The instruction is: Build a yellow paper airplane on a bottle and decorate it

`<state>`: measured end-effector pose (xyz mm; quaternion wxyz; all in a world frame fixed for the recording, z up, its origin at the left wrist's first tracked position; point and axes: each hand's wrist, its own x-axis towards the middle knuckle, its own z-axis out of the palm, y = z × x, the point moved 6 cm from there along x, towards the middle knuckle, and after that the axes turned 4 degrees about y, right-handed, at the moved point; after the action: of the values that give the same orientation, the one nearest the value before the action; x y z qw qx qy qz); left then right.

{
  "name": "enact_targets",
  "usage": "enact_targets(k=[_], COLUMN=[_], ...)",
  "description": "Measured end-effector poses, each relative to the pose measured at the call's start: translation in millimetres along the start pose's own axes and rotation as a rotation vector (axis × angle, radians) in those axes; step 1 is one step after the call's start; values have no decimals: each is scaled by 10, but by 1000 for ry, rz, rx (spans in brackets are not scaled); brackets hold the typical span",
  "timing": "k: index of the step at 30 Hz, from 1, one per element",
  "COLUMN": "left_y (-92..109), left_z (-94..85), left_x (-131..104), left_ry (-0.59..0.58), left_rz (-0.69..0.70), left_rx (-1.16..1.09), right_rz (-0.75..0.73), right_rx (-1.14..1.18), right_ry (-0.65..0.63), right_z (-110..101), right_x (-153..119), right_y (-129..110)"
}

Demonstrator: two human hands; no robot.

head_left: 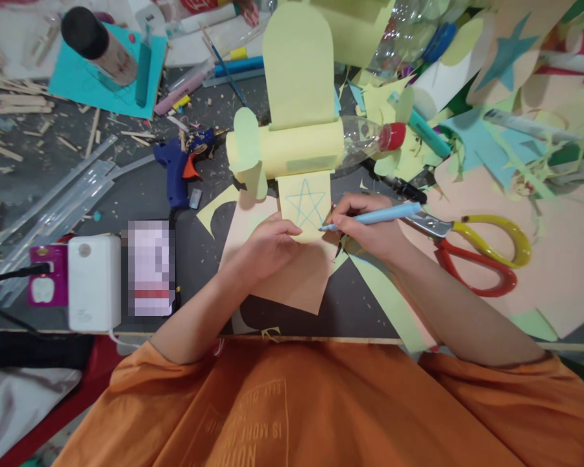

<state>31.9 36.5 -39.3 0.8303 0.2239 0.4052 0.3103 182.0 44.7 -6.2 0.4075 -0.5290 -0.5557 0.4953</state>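
A toy plane made from a plastic bottle (363, 137) with a red cap lies sideways, its body wrapped in yellow paper (296, 148). One rounded paper wing (299, 65) points away from me. On the near paper wing (305, 206) a star is outlined in blue. My left hand (272, 243) grips this wing's near edge, thumb on top and fingers partly hidden underneath. My right hand (363, 224) is closed around a light blue marker (382, 214), whose tip touches the wing near the star's lower right point. Green paper tail pieces (246, 139) sit at the left end.
Large scissors (467, 243) with yellow and red handles lie beside my right forearm. A blue glue gun (178, 168), clear glue sticks (58, 207) and a white power bank (94, 282) are on the left. Paper scraps (506, 194) cover the right side; a dark-capped bottle (100, 48) stands back left.
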Motion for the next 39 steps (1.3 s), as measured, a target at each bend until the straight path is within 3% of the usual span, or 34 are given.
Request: enact_targets(k=[18, 26, 33, 39], left_y=[-13, -41, -16, -32], left_z=[-6, -45, 34, -23], left_x=[10, 13, 19, 31], left_ry=[10, 17, -21, 2], left_rz=[7, -17, 0, 9], left_rx=[21, 6, -32, -33], right_rz=[-16, -21, 4, -2], right_rx=[-29, 116, 206, 274], right_ry=[3, 147, 208, 220], right_z=[15, -60, -105, -112], right_x=[7, 9, 51, 59], right_y=[21, 14, 55, 61])
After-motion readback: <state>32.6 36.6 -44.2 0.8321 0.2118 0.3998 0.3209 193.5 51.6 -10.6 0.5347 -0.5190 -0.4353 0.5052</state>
